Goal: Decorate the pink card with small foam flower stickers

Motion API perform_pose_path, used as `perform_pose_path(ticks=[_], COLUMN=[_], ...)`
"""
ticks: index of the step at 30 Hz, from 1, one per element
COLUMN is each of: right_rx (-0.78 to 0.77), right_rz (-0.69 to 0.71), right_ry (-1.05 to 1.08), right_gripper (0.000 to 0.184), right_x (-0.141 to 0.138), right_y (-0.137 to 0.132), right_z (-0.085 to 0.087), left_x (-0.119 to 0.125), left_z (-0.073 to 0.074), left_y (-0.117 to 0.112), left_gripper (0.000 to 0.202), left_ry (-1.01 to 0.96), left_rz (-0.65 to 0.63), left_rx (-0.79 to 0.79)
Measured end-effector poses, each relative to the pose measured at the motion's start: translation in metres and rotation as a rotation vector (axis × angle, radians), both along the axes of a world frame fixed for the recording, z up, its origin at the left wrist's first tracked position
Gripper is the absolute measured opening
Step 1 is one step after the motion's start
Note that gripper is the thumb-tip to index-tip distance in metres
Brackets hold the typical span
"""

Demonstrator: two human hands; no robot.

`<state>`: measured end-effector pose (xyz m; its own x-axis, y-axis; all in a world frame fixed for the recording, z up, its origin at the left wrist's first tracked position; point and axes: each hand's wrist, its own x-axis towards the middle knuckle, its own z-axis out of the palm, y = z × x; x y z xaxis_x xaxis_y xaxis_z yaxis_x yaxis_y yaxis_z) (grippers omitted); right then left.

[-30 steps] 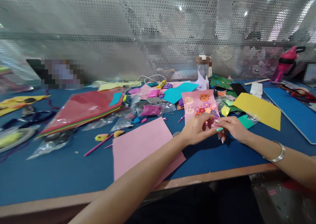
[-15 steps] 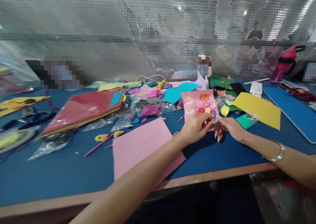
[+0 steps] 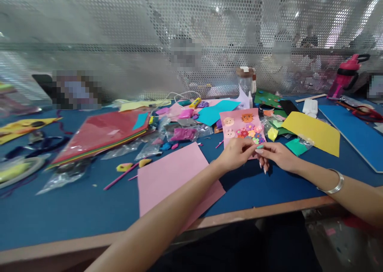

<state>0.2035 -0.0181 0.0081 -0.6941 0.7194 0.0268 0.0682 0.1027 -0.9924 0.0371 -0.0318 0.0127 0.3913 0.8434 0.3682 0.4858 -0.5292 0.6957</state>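
a: just the head view here. any writing you can read?

b: hardly. the jar (image 3: 245, 82) at the back of the blue table (image 3: 74, 208) has a white patch on its lid, too small to read. any print on the pink bottle (image 3: 344, 77) at the far right is too blurred to tell.

a: and the pink card?

b: the pink card (image 3: 241, 125) lies flat in the middle of the table. it has stuck-on animal faces along its far end and a cluster of little flowers nearer the person.

a: now the hands.

b: the left hand (image 3: 236, 155) and the right hand (image 3: 277, 155) meet fingertip to fingertip over the near edge of that card. both are closed into a pinch, thumb against forefinger. the left hand's other fingers are curled in, and the right hand's lower fingers hang down with the nails toward the table.

a: pinching what?

b: a mint-green bit (image 3: 259, 147), caught between the two sets of fingertips just above the card's near edge. it's too small to tell what it is.

a: what's around them?

b: a plain pink sheet (image 3: 176, 176) lies just beside the left forearm and overhangs the table's near edge. a yellow sheet (image 3: 314, 132) sits beyond the right hand, and a turquoise sheet (image 3: 217, 111) lies behind the card. a stack of coloured sheets (image 3: 104, 132) in clear wrap is well off to the left. a silver bangle (image 3: 335, 184) circles the right wrist, and a perforated metal screen (image 3: 119, 44) stands behind the table.
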Motion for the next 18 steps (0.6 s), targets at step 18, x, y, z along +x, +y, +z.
perform_pose_path(ticks=[18], right_rx=[-0.027], right_rz=[-0.201], right_ry=[0.046], right_gripper=[0.02], right_x=[0.002], right_y=[0.011], right_z=[-0.004], left_x=[-0.008], left_z=[-0.005], left_y=[0.015], left_gripper=[0.041], left_ry=[-0.557], left_rz=[0.023], left_rx=[-0.263])
